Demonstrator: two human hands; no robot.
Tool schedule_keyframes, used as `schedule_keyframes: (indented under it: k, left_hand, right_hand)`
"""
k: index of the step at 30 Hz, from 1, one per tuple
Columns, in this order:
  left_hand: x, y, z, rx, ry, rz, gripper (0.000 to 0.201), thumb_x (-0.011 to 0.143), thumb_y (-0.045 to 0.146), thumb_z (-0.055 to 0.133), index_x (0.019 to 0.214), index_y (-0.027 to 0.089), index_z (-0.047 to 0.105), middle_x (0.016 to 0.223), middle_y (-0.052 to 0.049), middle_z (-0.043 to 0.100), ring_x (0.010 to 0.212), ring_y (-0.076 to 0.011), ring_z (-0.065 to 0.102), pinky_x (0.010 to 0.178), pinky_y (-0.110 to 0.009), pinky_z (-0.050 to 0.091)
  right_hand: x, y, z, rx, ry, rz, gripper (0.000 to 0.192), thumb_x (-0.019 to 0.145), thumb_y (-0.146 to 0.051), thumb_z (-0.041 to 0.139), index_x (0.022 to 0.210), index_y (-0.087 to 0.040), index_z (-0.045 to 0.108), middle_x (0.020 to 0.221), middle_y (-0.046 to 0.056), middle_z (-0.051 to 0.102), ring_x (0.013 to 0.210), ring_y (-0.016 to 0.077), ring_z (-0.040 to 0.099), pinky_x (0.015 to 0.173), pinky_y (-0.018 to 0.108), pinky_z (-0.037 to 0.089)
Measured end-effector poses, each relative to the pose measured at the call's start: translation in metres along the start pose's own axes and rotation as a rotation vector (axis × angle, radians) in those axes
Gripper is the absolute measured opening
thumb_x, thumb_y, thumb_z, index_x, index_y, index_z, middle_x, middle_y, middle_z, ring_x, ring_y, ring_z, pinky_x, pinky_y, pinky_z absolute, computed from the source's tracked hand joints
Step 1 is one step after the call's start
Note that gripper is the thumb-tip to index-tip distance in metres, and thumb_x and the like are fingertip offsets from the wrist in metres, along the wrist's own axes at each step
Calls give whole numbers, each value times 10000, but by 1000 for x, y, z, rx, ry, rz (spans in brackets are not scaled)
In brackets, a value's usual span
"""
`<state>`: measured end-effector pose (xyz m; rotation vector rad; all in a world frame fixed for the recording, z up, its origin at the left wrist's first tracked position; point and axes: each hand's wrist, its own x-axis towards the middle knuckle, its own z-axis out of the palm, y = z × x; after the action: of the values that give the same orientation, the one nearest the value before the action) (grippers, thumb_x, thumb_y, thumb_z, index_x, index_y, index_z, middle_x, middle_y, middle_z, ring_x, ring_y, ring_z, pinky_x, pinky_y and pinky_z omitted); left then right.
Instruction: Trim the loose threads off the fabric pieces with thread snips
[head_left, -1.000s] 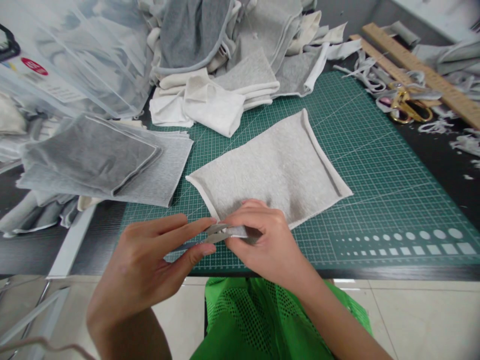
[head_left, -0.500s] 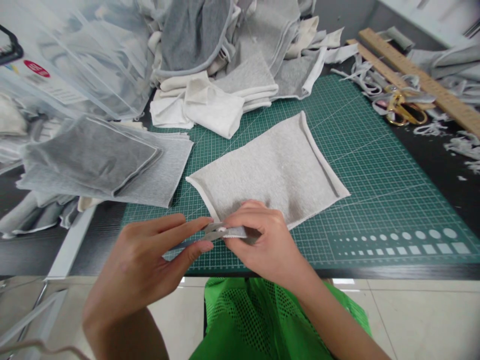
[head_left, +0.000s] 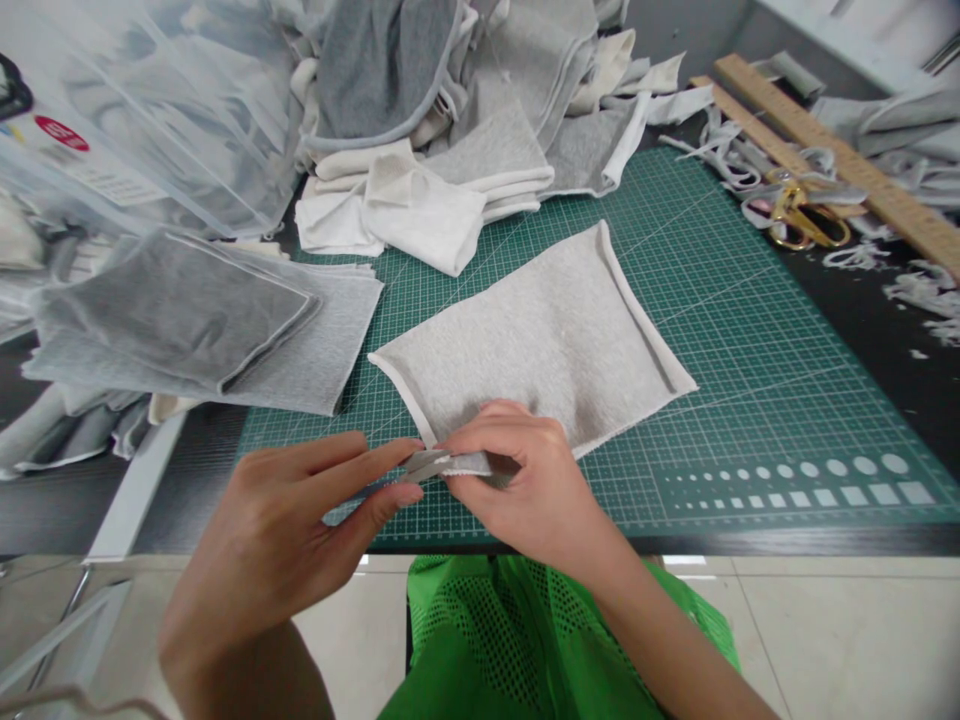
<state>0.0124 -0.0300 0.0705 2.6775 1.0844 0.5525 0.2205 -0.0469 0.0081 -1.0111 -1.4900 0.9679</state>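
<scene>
Fingers of both hands meet at the near edge of a light grey fabric piece (head_left: pixel 536 345), which lies flat on the green cutting mat (head_left: pixel 750 330) — its closest edge lifted off the mat. The right hand (head_left: pixel 525 490) has its fingers pinched together on that folded edge. The left hand (head_left: pixel 292 540) holds small metal snips (head_left: pixel 424 465) between thumb and forefinger, fingers closed on them, the tips touching the fabric edge just beside the right thumb. Left of the mat sits a stack of darker grey cut pieces (head_left: pixel 202 320); behind it, a heap of white and grey cloth (head_left: pixel 450 120). Gold-handled scissors (head_left: pixel 806 220) and a wooden ruler (head_left: pixel 847 160) lie among trimmings on the desk (head_left: pixel 885 340) — well apart, at far right.
</scene>
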Motion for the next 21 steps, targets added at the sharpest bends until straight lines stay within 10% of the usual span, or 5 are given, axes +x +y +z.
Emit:
schedule_keyframes:
  k: [21]
  left_hand:
    - [2, 2, -3, 38, -15, 9, 240, 962, 329, 644, 1196, 283, 673, 753, 24, 685, 550, -96, 614, 460, -235, 416]
  right_hand:
    - [0, 0, -1, -44, -8, -13, 210, 748, -12, 642, 801, -168, 772, 737, 16, 773, 706, 160, 653, 789, 343, 478]
